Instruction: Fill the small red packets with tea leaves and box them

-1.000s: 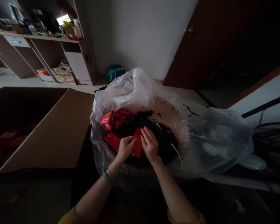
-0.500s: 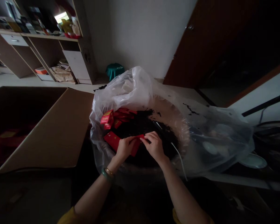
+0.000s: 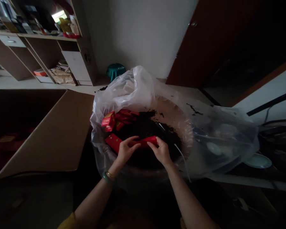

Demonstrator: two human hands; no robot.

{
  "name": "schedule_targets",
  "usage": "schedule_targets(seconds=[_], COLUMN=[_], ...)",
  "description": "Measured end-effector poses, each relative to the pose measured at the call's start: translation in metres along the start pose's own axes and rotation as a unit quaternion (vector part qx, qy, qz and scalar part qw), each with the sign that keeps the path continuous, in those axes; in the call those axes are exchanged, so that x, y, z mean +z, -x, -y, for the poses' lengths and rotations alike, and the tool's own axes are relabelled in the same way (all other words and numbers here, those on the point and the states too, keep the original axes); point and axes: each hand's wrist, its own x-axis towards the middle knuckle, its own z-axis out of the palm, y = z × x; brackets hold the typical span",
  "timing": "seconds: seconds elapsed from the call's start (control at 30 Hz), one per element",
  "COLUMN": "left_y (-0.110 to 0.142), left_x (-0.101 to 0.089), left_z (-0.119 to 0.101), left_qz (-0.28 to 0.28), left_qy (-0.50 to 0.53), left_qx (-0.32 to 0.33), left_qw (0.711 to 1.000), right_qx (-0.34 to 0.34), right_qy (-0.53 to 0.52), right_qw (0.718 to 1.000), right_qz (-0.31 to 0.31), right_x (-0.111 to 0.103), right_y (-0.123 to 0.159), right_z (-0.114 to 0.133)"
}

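A red packet (image 3: 147,140) is stretched sideways between my hands, just above a heap of dark, leaf-like flakes (image 3: 145,125). My left hand (image 3: 125,150) pinches its left end, and my right hand (image 3: 162,153) grips the right end between thumb and fingers. Left of my left hand lies another flat red packet (image 3: 112,141) with small gold marks. Several small filled red packets (image 3: 109,119) are piled behind it. The flakes fill a round container lined with a clear plastic bag (image 3: 143,86). A dark tool with a white cord (image 3: 184,157) rests on the flakes.
At left stands an open cardboard box (image 3: 50,133) holding red packets in shadow. A desk with shelves (image 3: 76,65) and a green bin (image 3: 115,71) are by the wall, with a brown door (image 3: 181,60) to the right. A pale dish (image 3: 257,161) sits beside the plastic.
The red packet has gone from upright and open-faced to a narrow strip held level. My right hand has moved right and slightly down, away from my left hand.
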Motion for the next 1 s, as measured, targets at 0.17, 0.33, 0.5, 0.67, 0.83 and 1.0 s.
schedule_targets(seconds=[0.17,0.33,0.5,0.67,0.83,1.0], left_y=[-0.003,-0.002,-0.004,-0.007,-0.008,0.003], left_x=[-0.001,-0.008,-0.012,-0.014,-0.016,-0.013], left_z=[0.004,-0.004,-0.011,-0.012,-0.006,-0.01], left_qz=[0.033,0.11,0.1,0.11,0.033,-0.011], left_qy=[0.207,0.207,0.222,0.202,0.014,-0.321], left_qx=[-0.112,-0.152,-0.188,-0.18,-0.051,0.204], left_qw=[0.971,0.96,0.952,0.956,0.998,0.925], right_qx=[0.022,0.074,0.106,0.124,0.19,0.127], right_qy=[-0.104,-0.166,-0.163,-0.278,-0.28,-0.211], right_qw=[0.99,0.959,0.968,0.934,0.911,0.934], right_qz=[0.097,0.215,0.157,0.185,0.234,0.259], right_x=[0.003,0.005,0.006,0.008,0.004,0.003], right_y=[0.01,0.011,0.008,0.01,0.008,0.001], right_z=[0.0,0.0,0.003,0.0,0.0,0.013])
